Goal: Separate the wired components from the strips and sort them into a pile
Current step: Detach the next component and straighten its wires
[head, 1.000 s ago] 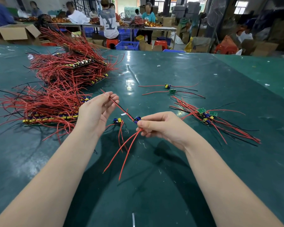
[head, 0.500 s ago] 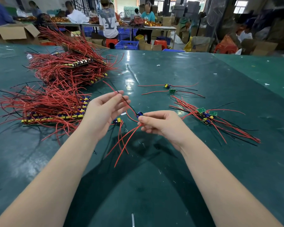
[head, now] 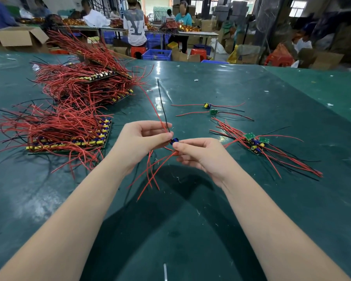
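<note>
Wired components [head: 255, 143] numbered only a few in the pile on the tabletop [head: 241, 199] to my right, while my left hand [head: 139, 141] and right hand [head: 199, 154] pinched one module [head: 174, 140] between them and, judging by the strips [head: 69, 136] heaped at left, most remained.

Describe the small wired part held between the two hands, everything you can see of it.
The wired part is a tiny board piece with a blue component on it, mostly hidden by fingertips. It is held above the green table, clear of it. The left hand pinches its upper leads, one red and one black wire, which run up and away. The right hand pinches the body, and red wires fan down toward the person from it. The wires look like thin, flexible, plastic-coated strands. It touches nothing but the fingers.
</note>
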